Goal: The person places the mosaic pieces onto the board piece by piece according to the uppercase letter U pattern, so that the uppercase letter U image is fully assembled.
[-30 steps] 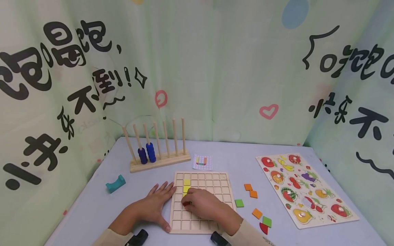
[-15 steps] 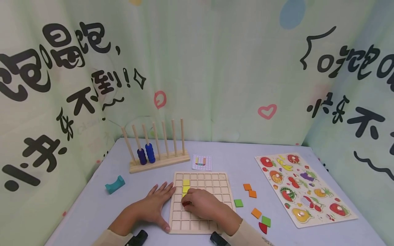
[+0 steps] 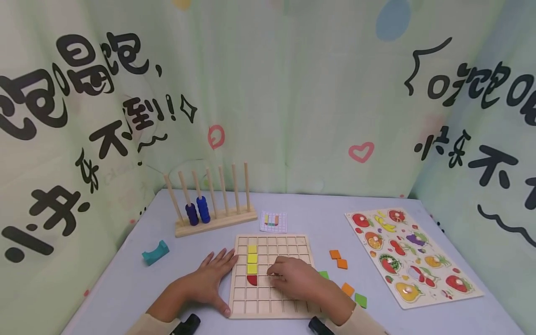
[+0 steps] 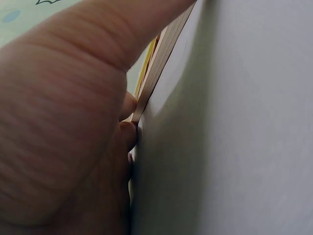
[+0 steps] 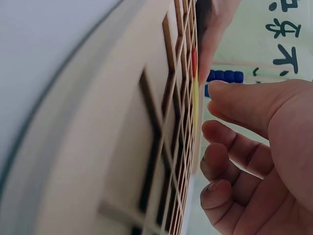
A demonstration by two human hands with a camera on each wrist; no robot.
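Note:
A wooden grid board (image 3: 246, 299) lies on the table, with several yellow square tiles (image 3: 252, 258) in one column and a red rounded tile (image 3: 252, 280) directly below them. My left hand (image 3: 205, 286) rests along the board's left edge, fingers spread and thumb at the lower corner. Over the middle of the grid is my right hand (image 3: 295, 278), its fingers loosely bent. In the right wrist view nothing shows between the right thumb and fingers (image 5: 215, 159). Behind the board lies a small pattern card (image 3: 273, 222) with a coloured figure.
Orange tiles (image 3: 342, 264) and green tiles (image 3: 360, 300) lie loose right of the board. A fruit puzzle board (image 3: 412, 256) is farther right. A peg rack (image 3: 217, 222) with blue beads stands at the back left, a teal curved block (image 3: 156, 253) in front of it.
My right hand has let go of the red tile, now in the grid under the yellow ones, and moved right. The loose red piece is now out of sight by the right forearm. Left hand stays.

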